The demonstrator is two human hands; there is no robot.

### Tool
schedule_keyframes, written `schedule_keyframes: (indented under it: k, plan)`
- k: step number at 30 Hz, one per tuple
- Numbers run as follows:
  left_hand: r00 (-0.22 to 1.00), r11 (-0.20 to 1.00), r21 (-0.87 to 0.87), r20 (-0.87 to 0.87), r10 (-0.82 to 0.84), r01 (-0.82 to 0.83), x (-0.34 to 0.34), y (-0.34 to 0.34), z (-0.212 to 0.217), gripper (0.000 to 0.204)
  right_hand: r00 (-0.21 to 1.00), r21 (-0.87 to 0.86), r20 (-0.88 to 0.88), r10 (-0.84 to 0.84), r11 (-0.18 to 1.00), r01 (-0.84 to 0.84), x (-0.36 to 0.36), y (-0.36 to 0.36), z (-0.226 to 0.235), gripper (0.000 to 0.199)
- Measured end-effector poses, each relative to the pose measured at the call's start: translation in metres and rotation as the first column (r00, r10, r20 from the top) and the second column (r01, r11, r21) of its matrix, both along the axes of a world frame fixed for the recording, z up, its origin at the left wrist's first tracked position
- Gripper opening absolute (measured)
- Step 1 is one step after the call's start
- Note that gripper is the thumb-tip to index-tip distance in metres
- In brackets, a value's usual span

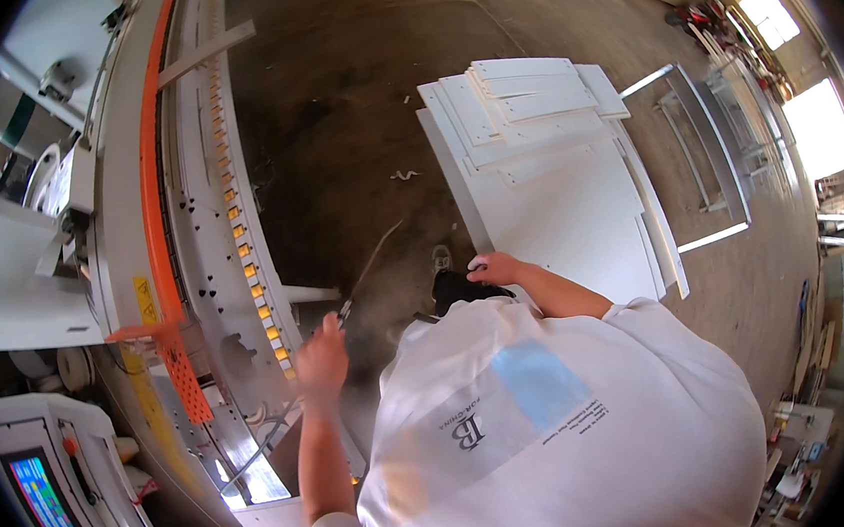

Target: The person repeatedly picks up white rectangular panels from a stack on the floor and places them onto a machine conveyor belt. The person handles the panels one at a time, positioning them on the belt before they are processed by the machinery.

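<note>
Head view: left hand [322, 356] closed around thin air hose nozzle [344, 312], aimed toward the machine conveyor [238, 229]. Right hand [495, 268] rests flat, open, on the edge of stacked white panels [545, 172]. Dust haze visible, so blow-off looks midway; panels unloaded yet.
</note>
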State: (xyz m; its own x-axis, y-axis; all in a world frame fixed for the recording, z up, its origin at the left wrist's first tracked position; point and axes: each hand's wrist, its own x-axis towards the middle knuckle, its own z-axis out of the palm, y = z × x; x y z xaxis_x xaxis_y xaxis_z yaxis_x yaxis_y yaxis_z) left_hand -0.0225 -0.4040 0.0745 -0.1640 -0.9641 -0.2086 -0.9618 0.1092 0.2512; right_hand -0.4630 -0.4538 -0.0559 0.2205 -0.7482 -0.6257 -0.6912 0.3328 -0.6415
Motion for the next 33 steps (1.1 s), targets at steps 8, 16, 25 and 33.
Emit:
schedule_keyframes:
  k: [8,16,25,33]
  plan:
    - [0.970,0.972,-0.031,-0.056,-0.235,0.233,-0.075,-0.031,-0.035,0.036,0.985,-0.033,-0.039,-0.166,0.986,0.165,-0.076,0.077,-0.018,0.045]
    - [0.925,0.902,0.207,-0.068,-0.374,0.380,-0.066,-0.003,-0.026,0.031,0.513,0.239,0.201,-0.834,0.550,0.800,-0.095,0.087,-0.011,0.041]
    - [0.980,0.961,0.196,-0.068,-0.187,0.197,0.013,0.052,0.009,0.030,0.523,0.118,0.252,-0.814,0.562,0.819,-0.093,-0.002,-0.024,0.031]
    - [0.849,0.864,-0.467,0.364,0.383,-0.189,0.190,0.122,0.059,0.017,0.932,0.180,0.147,-0.330,0.936,0.303,-0.008,-0.012,-0.038,0.029]
